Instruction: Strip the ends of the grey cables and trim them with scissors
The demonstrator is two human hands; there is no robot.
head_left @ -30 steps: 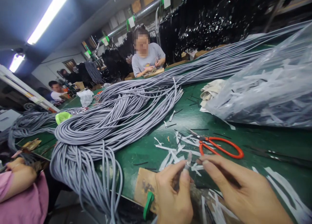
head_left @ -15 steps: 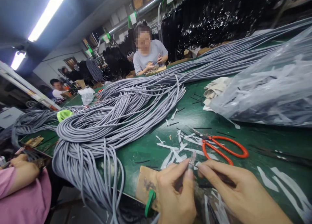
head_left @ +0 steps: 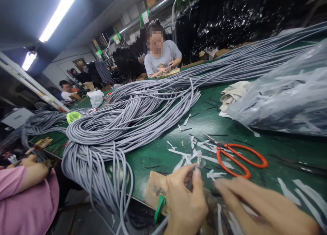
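Beyond the fingers, across the green counter (head_left: 158, 153): one big heap of grey cables (head_left: 122, 122), unworked; one clear bag (head_left: 283, 95) of offcuts; one pair of orange scissors (head_left: 240, 158) lying unused; many white strips (head_left: 194, 153) already shed. Left hand (head_left: 185, 201) pinching one cable end (head_left: 198, 160); right hand (head_left: 258, 207) blurred, grip uncertain.

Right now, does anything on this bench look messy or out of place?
Yes: white strips lie scattered over the green table beside the orange scissors, and grey cables spill over its near edge.
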